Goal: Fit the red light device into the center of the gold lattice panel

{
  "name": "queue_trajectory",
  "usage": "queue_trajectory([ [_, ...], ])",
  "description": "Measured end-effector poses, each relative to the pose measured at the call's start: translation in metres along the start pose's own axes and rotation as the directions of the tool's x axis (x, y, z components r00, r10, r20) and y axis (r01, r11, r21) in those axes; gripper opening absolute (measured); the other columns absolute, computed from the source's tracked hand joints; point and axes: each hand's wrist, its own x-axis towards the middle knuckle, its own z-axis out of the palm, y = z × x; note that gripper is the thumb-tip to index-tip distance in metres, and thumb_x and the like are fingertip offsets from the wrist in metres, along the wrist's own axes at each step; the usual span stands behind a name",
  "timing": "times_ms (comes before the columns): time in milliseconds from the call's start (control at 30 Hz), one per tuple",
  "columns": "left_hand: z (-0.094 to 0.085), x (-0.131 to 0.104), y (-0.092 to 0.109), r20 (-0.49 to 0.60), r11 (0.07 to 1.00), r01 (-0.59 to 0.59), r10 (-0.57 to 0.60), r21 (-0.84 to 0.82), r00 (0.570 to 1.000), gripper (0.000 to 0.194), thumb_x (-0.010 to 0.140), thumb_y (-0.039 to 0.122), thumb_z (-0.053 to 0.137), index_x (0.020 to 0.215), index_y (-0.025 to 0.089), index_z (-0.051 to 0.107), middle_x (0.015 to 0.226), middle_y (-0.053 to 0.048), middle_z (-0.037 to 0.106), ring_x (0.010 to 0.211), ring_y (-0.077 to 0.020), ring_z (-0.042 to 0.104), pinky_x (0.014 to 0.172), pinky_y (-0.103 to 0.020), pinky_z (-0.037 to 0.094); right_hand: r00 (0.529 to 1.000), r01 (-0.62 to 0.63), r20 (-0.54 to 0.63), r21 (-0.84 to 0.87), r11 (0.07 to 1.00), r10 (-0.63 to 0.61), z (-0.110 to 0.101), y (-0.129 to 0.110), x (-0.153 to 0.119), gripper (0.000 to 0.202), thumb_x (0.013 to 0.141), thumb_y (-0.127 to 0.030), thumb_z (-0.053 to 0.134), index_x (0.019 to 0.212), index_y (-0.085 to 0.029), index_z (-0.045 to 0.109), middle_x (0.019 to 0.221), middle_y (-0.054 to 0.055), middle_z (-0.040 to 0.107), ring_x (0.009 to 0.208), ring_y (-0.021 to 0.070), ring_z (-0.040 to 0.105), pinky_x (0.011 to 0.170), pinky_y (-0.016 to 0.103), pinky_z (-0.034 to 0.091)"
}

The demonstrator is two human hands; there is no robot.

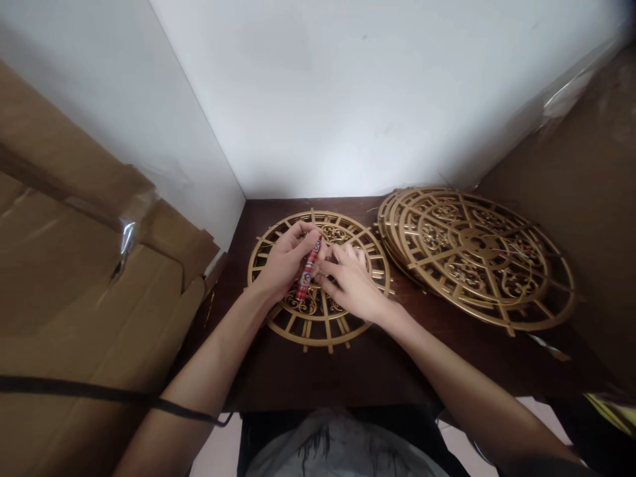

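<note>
A gold openwork clock face [328, 341] with scrolled ornament lies flat on the dark table in front of me. Over its middle, my left hand [285, 262] is closed, with thumb and fingers pinching the upper end of a slim red, white and blue patterned tube [307, 275]. The tube slants, its lower end towards me. Just right of it, my right hand [350, 281] has bent fingers drawn together, the fingertips close beside the tube. What those fingers grip, if anything, is hidden.
Several similar gold clock faces [497, 265] are stacked to the right, with thin yellow strands on top. Cardboard [89, 298] stands along the left, and a brown panel [571, 165] on the right. A white wall [348, 99] closes the back. A black cable [109, 391] crosses my left forearm.
</note>
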Motion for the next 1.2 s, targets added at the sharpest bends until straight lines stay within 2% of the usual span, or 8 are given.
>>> queue_trajectory([
  [100,-0.003,0.001,0.000,-0.005,1.000,0.002,-0.002,-0.022,1.000,0.018,0.085,0.032,0.056,0.090,0.019,0.045,0.059,0.004,0.054,0.046,-0.0074,0.048,0.044,-0.019,0.040,1.000,-0.008,-0.007,0.050,0.999,0.008,0.000,0.000,0.000,0.016,0.090,-0.028,0.049,0.098,-0.025,0.063,0.109,0.004,0.054,0.098,0.0226,0.041,0.079,0.036,0.029],
  [300,-0.003,0.003,0.002,-0.141,0.999,-0.006,-0.002,-0.054,0.990,0.014,0.084,0.026,0.056,0.091,0.018,0.046,0.063,0.003,0.057,0.051,-0.0102,0.056,0.047,-0.021,0.047,1.000,-0.017,-0.022,0.110,0.994,0.019,0.000,0.002,0.001,0.016,0.089,-0.033,0.054,0.098,-0.027,0.065,0.108,0.003,0.055,0.100,0.0220,0.043,0.083,0.036,0.029],
  [500,0.000,0.006,0.000,-0.338,0.994,0.019,-0.056,-0.112,0.940,0.003,0.089,0.018,0.048,0.088,0.016,0.047,0.064,0.001,0.060,0.055,-0.0085,0.060,0.059,-0.024,0.055,0.999,0.005,-0.054,0.194,0.981,0.006,-0.001,0.002,0.000,0.010,0.085,-0.032,0.060,0.085,-0.025,0.066,0.107,0.004,0.053,0.105,0.0223,0.044,0.089,0.039,0.031],
  [733,0.003,0.008,0.002,-0.413,0.984,0.049,-0.117,-0.172,0.903,0.003,0.090,0.015,0.045,0.087,0.015,0.047,0.065,-0.002,0.064,0.062,-0.0116,0.066,0.070,-0.032,0.057,0.990,0.097,-0.128,0.357,0.929,-0.054,-0.005,0.006,0.003,0.006,0.082,-0.025,0.064,0.078,-0.021,0.066,0.098,0.004,0.054,0.101,0.0203,0.048,0.091,0.038,0.038],
  [833,0.003,0.008,0.003,-0.418,0.982,0.058,-0.129,-0.179,0.899,0.005,0.091,0.015,0.043,0.087,0.015,0.047,0.064,-0.003,0.065,0.063,-0.0123,0.067,0.070,-0.031,0.057,0.989,0.108,-0.146,0.513,0.852,-0.037,-0.008,0.009,0.005,0.007,0.081,-0.022,0.063,0.076,-0.019,0.066,0.092,0.004,0.058,0.091,0.0176,0.054,0.084,0.035,0.043],
  [900,0.002,0.009,0.002,-0.416,0.981,0.066,-0.139,-0.184,0.899,0.006,0.092,0.015,0.042,0.087,0.015,0.047,0.064,-0.004,0.066,0.063,-0.0125,0.067,0.069,-0.031,0.057,0.995,0.080,-0.102,0.638,0.766,-0.019,-0.012,0.009,0.006,0.010,0.081,-0.022,0.062,0.074,-0.018,0.065,0.084,0.003,0.059,0.078,0.0149,0.056,0.075,0.031,0.045],
  [1000,0.001,0.009,0.000,-0.406,0.977,0.075,-0.151,-0.198,0.901,0.007,0.091,0.013,0.043,0.086,0.014,0.047,0.064,-0.004,0.067,0.062,-0.0129,0.067,0.069,-0.032,0.057,0.999,0.020,-0.036,0.783,0.622,0.013,-0.016,0.007,0.007,0.013,0.081,-0.024,0.061,0.072,-0.017,0.064,0.075,0.002,0.061,0.071,0.0135,0.056,0.069,0.030,0.045],
  [1200,-0.002,0.009,-0.004,-0.385,0.973,0.093,-0.171,-0.213,0.907,0.006,0.091,0.014,0.044,0.086,0.015,0.048,0.064,-0.005,0.067,0.062,-0.0141,0.068,0.066,-0.032,0.057,0.991,-0.080,0.036,0.932,0.354,0.129,-0.022,0.007,0.006,0.012,0.077,-0.030,0.067,0.074,-0.018,0.067,0.072,0.001,0.066,0.059,0.0098,0.055,0.059,0.026,0.047],
])
